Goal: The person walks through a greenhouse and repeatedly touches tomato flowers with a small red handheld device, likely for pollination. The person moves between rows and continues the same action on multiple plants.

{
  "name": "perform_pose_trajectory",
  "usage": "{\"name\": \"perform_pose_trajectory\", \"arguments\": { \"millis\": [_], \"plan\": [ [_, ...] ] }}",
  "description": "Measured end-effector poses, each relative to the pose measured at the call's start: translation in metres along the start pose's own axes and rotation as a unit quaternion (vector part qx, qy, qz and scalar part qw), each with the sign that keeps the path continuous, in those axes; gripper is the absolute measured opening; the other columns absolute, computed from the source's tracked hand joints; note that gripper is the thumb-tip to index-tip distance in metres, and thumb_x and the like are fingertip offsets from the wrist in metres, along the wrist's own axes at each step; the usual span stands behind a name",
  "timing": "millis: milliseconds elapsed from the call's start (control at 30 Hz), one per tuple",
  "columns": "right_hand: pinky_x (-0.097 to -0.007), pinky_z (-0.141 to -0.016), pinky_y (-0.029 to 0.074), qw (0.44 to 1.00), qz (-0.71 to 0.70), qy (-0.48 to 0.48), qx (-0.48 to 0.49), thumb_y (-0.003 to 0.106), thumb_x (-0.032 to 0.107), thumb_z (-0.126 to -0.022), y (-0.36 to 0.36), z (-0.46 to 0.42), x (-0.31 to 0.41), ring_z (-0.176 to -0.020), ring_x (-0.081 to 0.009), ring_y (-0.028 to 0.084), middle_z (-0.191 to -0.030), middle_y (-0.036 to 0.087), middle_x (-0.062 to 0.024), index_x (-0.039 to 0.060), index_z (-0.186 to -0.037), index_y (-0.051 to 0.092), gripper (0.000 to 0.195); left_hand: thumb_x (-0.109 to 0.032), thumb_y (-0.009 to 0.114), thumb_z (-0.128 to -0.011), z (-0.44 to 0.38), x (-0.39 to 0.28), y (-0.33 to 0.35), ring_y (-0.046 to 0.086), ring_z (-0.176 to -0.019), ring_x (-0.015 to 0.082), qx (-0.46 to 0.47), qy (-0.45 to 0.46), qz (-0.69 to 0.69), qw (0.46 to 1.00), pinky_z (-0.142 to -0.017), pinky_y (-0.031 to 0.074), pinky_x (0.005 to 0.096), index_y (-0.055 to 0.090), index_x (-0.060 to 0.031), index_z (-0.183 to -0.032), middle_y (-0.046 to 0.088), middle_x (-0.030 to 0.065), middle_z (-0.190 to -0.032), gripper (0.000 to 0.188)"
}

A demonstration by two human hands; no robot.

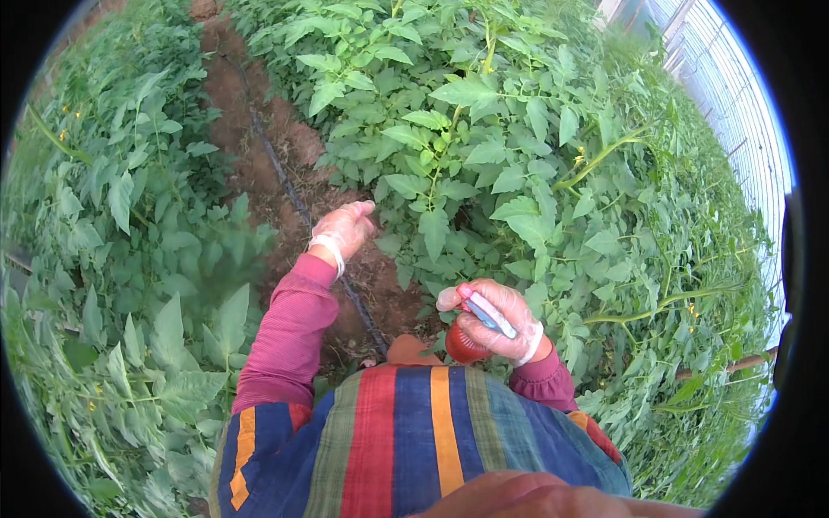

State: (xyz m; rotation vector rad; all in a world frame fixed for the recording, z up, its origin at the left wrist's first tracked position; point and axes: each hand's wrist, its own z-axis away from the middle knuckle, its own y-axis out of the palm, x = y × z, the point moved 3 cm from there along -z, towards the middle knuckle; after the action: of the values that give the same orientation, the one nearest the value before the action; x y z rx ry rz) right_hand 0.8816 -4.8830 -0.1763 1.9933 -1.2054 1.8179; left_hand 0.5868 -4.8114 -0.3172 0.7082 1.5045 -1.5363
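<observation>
My right hand point(505, 317), in a clear plastic glove, grips a small spray bottle point(467, 342) close to my chest. The bottle's body looks red, and its white and blue spray head point(490, 316) with a pink nozzle points away to the upper left. My left hand point(345, 231), also in a clear glove, is stretched forward above the soil path, beside the tomato leaves point(408, 184). Its fingers point to the right and are bunched; whether anything is between them is hidden.
Dense tomato plants point(486, 155) with yellow flowers point(578, 155) stand ahead and to the right; another row point(129, 168) grows on the left. A dark drip hose point(282, 175) runs along the bare soil path point(233, 123). A ribbed translucent greenhouse wall point(732, 97) curves at the right.
</observation>
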Motion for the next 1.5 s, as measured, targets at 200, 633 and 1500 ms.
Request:
{"name": "perform_pose_trajectory", "arguments": {
  "millis": [200,633,1500],
  "plan": [
    [-0.0365,-0.085,0.052,0.996,0.028,-0.007,0.082,0.065,0.012,-0.086,0.017,-0.091,-0.063,-0.098,-0.0297,0.065,-0.104,0.066,-0.0089,0.0101,-0.123,0.061,0.037,-0.018,0.062,-0.097,-0.059,0.046,-0.006,0.065,-0.106,0.0195,0.072,0.057,0.113,0.989,-0.097,0.048,0.0307,0.064,-0.0055,-0.126,0.071,0.0115,-0.116,0.031],
    [-0.0298,-0.090,0.051,0.994,-0.002,0.033,-0.104,0.060,0.000,-0.087,-0.053,-0.246,-0.153,-0.103,-0.0175,0.067,-0.109,0.068,-0.0067,0.0063,-0.120,0.062,0.033,-0.003,0.054,-0.095,-0.316,-0.149,-0.020,0.063,-0.101,0.0170,0.266,0.105,0.241,0.928,-0.095,0.048,0.0298,0.063,0.0000,-0.125,0.067,0.0089,-0.118,0.031],
    [-0.0314,-0.098,0.046,0.878,0.077,0.125,-0.455,0.057,-0.005,-0.089,-0.021,-0.350,-0.112,-0.111,-0.0186,0.062,-0.119,0.065,-0.0102,0.0042,-0.132,0.056,0.044,-0.003,0.060,-0.088,-0.445,-0.194,0.080,0.068,-0.103,0.0235,0.660,-0.076,0.616,0.422,-0.084,0.058,0.0333,0.059,-0.0002,-0.126,0.069,0.0114,-0.108,0.039]
  ]
}}
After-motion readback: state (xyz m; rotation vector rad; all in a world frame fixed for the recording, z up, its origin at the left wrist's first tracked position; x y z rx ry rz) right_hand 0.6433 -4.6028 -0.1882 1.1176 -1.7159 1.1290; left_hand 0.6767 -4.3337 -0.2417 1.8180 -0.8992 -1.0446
